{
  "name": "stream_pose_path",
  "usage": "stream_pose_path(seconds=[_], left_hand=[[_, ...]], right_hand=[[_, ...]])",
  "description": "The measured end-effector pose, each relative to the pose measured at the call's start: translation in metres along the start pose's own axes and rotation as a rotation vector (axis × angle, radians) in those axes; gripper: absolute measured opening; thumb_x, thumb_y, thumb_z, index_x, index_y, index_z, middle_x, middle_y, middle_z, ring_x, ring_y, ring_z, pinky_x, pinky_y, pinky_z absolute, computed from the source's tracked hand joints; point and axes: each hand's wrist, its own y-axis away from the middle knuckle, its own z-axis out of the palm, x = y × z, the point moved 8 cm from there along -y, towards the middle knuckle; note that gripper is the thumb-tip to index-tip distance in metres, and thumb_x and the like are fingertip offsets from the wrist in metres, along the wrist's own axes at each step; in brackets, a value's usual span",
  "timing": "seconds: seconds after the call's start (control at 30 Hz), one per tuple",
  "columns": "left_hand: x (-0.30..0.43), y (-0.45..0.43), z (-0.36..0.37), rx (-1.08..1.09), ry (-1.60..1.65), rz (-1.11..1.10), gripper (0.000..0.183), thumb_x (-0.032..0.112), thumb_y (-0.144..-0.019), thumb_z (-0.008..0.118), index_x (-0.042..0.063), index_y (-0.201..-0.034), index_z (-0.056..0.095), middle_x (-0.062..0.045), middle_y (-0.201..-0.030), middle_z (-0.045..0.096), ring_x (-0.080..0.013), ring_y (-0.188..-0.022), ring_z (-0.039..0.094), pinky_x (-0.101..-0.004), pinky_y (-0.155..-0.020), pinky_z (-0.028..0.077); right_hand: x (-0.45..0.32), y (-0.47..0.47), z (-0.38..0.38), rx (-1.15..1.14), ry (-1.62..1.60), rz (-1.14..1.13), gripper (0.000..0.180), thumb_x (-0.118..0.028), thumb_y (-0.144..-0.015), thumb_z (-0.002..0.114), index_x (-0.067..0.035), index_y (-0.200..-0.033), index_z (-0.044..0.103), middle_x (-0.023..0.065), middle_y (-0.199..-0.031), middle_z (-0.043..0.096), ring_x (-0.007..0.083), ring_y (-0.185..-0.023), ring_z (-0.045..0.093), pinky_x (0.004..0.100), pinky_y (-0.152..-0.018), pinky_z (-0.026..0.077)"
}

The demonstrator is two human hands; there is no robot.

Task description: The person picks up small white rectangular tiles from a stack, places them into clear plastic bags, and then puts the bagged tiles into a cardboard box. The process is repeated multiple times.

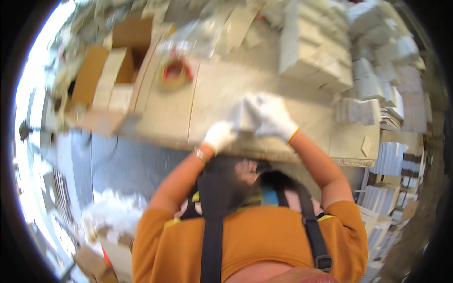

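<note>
Over the front part of the worktable (pixel 219 88), both of my hands wear white knit gloves. A small white box or folded card piece (pixel 244 115) stands between them, blurred by motion. My right hand (pixel 277 115) grips its right side, the fingers bent over the top. My left hand (pixel 220 136) is at its lower left, close to the table edge; whether its fingers grip the piece cannot be made out. A roll of tape (pixel 175 73) with a red core lies further back on the left.
An open brown cardboard box (pixel 90 76) stands at the left. Clear plastic film (pixel 194 35) lies at the back. Stacked white boxes (pixel 315 49) rise at the back right, with a row of folded white pieces (pixel 357 111) nearer. Shelves of white stacks (pixel 389 159) adjoin the right end.
</note>
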Motion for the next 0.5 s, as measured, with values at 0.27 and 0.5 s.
stream_pose_path(seconds=[0.27, 0.5], left_hand=[[0.015, 0.008, -0.012, -0.304, 0.386, -0.364, 0.036, 0.036, -0.093, 0.067, 0.003, -0.105, 0.076, -0.008, -0.07, 0.071, -0.0129, -0.052, 0.065, -0.0288, -0.051, 0.051], [0.021, 0.011, -0.015, -0.246, 0.343, -0.265, 0.035, 0.034, -0.09, 0.07, 0.005, -0.109, 0.077, -0.009, -0.072, 0.072, -0.015, -0.054, 0.067, -0.0297, -0.055, 0.053]], right_hand=[[0.001, 0.006, -0.005, -0.089, -0.086, 0.122, 0.103, -0.036, -0.057, 0.082, -0.008, -0.149, 0.043, 0.0198, -0.123, 0.058, 0.037, -0.117, 0.056, 0.0447, -0.098, 0.045], [0.034, 0.049, 0.02, 0.157, -0.493, 0.5, 0.13, -0.054, -0.062, 0.088, -0.001, -0.161, 0.021, 0.0296, -0.162, 0.025, 0.0413, -0.152, 0.023, 0.0456, -0.123, 0.024]])
